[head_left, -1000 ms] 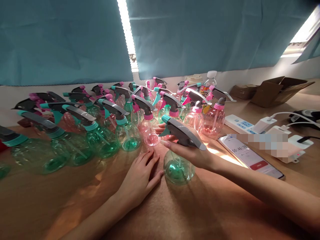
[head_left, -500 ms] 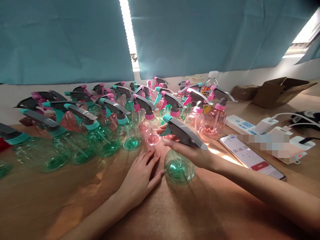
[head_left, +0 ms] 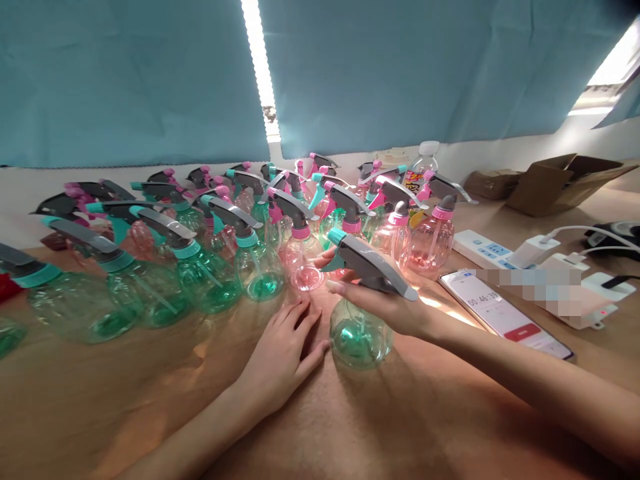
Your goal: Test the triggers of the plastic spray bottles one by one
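Observation:
A green spray bottle (head_left: 361, 337) with a grey and teal trigger head stands upright on the wooden table. Around its neck, just under the spray head, is my right hand (head_left: 377, 303), its fingers reaching to the left past the trigger. My left hand (head_left: 287, 343) rests on the tabletop left of this bottle, fingers spread, with the thumb tip close to the bottle's base; it holds nothing. Just beyond the hands stands a pink spray bottle (head_left: 304, 257), and left of that a green one (head_left: 259, 270).
Several more green and pink spray bottles stand in rows behind and to the left. On the right lie a phone (head_left: 505, 313), a power strip (head_left: 483, 248) with chargers and cables, and an open cardboard box (head_left: 560, 187). A blue curtain (head_left: 150, 80) hangs behind.

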A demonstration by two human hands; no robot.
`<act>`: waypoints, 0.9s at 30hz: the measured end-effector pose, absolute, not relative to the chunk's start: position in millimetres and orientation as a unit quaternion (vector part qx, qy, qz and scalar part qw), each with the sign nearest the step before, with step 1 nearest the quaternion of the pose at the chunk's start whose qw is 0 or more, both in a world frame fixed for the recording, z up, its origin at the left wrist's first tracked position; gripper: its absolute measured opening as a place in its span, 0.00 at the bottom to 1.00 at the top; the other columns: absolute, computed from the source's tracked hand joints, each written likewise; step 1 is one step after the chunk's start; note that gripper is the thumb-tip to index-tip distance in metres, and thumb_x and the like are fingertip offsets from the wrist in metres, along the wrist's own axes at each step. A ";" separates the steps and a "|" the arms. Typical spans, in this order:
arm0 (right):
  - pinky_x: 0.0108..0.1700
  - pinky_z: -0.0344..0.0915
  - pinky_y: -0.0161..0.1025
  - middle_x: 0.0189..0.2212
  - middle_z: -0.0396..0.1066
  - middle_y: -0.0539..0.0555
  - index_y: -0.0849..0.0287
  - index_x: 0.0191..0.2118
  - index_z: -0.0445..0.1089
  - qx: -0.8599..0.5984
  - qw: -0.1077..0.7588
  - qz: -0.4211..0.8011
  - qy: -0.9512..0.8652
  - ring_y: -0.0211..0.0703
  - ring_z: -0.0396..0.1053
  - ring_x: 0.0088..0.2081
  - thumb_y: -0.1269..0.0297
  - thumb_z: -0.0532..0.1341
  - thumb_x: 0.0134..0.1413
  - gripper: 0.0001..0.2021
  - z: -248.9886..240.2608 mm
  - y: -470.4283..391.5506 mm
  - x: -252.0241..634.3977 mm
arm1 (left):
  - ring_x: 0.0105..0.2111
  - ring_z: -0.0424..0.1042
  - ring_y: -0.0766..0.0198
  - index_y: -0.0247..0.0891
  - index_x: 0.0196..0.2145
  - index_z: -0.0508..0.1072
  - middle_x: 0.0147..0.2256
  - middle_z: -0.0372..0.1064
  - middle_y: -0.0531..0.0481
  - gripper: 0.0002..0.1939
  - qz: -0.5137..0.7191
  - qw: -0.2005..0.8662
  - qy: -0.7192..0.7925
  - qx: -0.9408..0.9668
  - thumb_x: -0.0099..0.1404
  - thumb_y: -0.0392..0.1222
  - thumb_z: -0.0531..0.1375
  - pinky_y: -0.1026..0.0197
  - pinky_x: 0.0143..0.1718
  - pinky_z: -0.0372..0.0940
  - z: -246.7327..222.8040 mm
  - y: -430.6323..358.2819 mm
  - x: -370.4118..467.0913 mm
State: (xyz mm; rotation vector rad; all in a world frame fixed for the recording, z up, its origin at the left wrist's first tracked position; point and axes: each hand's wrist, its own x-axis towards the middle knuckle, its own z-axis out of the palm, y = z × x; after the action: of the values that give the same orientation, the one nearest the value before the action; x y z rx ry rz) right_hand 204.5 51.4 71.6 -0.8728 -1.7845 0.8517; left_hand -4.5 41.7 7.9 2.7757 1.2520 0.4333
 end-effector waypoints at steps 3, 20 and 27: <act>0.49 0.68 0.48 0.27 0.69 0.46 0.51 0.48 0.69 -0.321 0.468 0.375 -0.733 0.40 0.70 0.30 0.64 0.60 0.58 0.12 72.6 52.4 203.8 | 0.60 0.59 0.44 0.32 0.58 0.66 0.60 0.61 0.34 0.25 0.141 0.029 0.405 0.903 0.72 0.51 0.51 0.39 0.59 0.56 6.9 41.4 -5.0; 0.33 0.69 0.42 0.25 0.67 0.47 0.52 0.40 0.67 -0.391 0.466 0.341 -0.716 0.45 0.70 0.32 0.55 0.62 0.55 0.10 66.2 51.8 204.8 | 0.60 0.58 0.44 0.30 0.58 0.66 0.60 0.60 0.34 0.25 0.136 0.030 0.407 0.903 0.72 0.50 0.52 0.40 0.59 0.56 4.6 42.2 -5.3; 0.32 0.62 0.36 0.28 0.64 0.47 0.55 0.34 0.63 -0.326 0.474 0.328 -0.749 0.36 0.63 0.29 0.61 0.60 0.58 0.06 81.7 50.9 204.2 | 0.60 0.59 0.43 0.32 0.57 0.67 0.60 0.61 0.35 0.24 0.147 0.034 0.407 0.901 0.71 0.51 0.52 0.39 0.59 0.56 4.3 42.0 -5.7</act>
State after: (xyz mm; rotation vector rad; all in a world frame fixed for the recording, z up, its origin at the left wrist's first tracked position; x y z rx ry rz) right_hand 204.2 50.9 81.7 -0.7984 -1.8333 0.8030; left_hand -5.7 42.0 4.3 2.7710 1.2514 0.4527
